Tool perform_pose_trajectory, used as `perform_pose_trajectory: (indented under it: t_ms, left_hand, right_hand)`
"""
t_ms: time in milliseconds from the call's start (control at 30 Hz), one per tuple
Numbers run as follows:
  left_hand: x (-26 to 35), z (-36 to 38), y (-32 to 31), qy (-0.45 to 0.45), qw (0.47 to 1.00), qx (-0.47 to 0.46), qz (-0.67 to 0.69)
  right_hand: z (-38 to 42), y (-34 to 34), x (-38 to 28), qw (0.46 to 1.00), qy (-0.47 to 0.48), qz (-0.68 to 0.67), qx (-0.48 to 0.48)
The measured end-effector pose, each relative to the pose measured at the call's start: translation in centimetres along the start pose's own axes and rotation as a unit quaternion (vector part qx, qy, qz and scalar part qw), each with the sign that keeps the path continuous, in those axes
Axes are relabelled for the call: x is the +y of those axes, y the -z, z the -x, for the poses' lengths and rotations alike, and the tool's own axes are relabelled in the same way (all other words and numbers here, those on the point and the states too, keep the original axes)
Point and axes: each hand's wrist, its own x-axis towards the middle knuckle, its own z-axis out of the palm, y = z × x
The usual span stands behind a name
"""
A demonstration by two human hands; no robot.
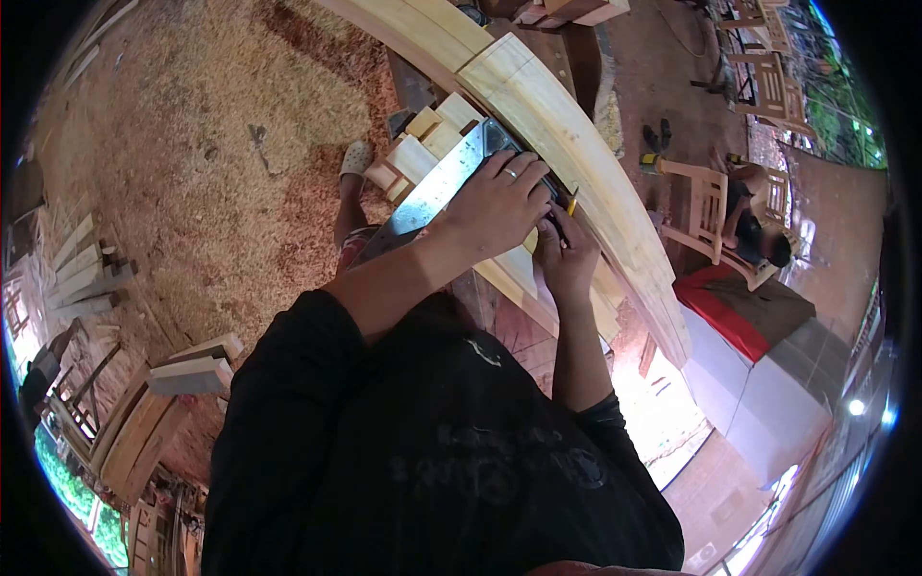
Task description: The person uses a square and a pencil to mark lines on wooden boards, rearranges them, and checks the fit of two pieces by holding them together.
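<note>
My left hand (495, 206), with a ring on one finger, presses on a wide shiny metal blade (427, 197), its fingers curled over the dark end piece beside a long pale curved timber (567, 125). Close against it, my right hand (569, 252) is closed in a pinch around a thin yellow-and-dark tool (572, 204), perhaps a pencil, with its tip near the timber's edge. The fingers hide most of this tool. Several short wooden blocks (413, 158) lie beside the blade.
Wood shavings (202, 125) cover the ground at left. Cut boards (82, 274) lie at far left. Another person (749, 221) is at the right among wooden chairs (696, 206). A red and brown cover (740, 302) lies on a pale box. A foot in a light shoe (356, 156) shows near the blocks.
</note>
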Motion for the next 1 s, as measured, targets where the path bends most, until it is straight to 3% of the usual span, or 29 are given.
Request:
perform_pose_trajectory:
  t_ms: [100,200,1000]
  left_hand:
    - [0.2,0.0,-0.5,0.013,0.999,-0.003,-0.029]
    - [0.3,0.0,-0.5,0.024,0.999,0.007,-0.046]
    - [0.1,-0.2,-0.3,0.024,0.999,0.020,-0.017]
  right_hand:
    - [-0.1,0.2,-0.4,0.999,-0.027,-0.036,-0.025]
    - [-0.2,-0.2,0.3,0.999,0.030,-0.011,0.001]
    - [-0.8,-0.3,-0.9,0.998,0.060,-0.005,0.026]
